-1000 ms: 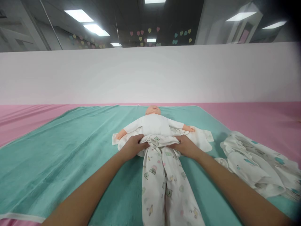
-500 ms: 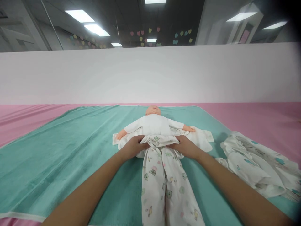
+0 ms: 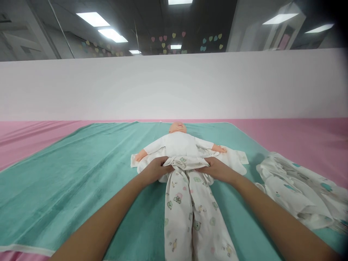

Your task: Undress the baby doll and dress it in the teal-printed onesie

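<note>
A baby doll [image 3: 179, 142] in a white top lies on its back on a teal blanket [image 3: 81, 174], head away from me, arms spread. Printed white trousers [image 3: 190, 210] cover its legs and stretch toward me. My left hand [image 3: 154, 169] grips the bunched waistband at the doll's left hip side. At the opposite side of the waist, my right hand [image 3: 216, 169] is closed on the same waistband. A white cloth [image 3: 233, 159] lies spread under the doll's body.
A crumpled white printed cloth [image 3: 296, 194] lies at the right, half on the teal blanket. A pink sheet [image 3: 299, 136] covers the surface around it. A white partition wall [image 3: 174, 87] stands right behind, with glass above.
The two hands have shifted very slightly inward on the waistband, and the trouser fabric is bunched a little higher at the doll's waist. The view has barely moved.
</note>
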`<state>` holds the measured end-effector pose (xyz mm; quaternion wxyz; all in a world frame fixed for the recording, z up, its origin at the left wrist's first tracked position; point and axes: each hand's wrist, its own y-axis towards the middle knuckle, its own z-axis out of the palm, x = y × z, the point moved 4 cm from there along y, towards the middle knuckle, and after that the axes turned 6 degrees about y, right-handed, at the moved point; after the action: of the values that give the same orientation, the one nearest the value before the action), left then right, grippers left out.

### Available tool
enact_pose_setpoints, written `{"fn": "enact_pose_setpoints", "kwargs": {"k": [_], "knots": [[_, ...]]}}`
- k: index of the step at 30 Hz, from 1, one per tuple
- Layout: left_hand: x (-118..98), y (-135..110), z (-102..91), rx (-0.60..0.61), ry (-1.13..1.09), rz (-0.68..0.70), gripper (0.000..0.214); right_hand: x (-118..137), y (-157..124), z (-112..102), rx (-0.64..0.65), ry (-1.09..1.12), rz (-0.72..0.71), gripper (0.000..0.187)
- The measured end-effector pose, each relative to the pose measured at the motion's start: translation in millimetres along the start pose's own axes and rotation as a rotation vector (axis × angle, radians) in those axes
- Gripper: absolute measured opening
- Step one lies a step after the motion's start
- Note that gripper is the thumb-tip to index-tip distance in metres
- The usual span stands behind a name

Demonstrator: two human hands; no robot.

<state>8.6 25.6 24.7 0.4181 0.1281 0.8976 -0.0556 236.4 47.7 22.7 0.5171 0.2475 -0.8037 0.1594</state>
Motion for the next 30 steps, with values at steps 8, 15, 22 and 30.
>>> {"fn": "enact_pose_setpoints", "kwargs": {"k": [8, 15, 22, 30], "knots": [[-2.5, -1.4, 0.2, 0.009, -0.007, 0.0, 0.033, 4.0, -1.6, 1.1, -0.004, -0.006, 0.02, 0.043], [-6.5, -3.4, 0.1, 0.018, -0.02, 0.011, 0.035, 8.8, -3.5, -0.7, 0.065, -0.037, 0.066, 0.047], [-4.8, -4.0, -0.1, 0.017, -0.012, -0.002, 0.035, 10.2, -8.2, -4.0, 0.153, -0.019, 0.066, 0.047], [-5.3, -3.5, 0.1, 0.014, -0.022, 0.002, 0.034, 8.2, -6.6, -3.7, 0.163, -0.024, 0.053, 0.05]]}}
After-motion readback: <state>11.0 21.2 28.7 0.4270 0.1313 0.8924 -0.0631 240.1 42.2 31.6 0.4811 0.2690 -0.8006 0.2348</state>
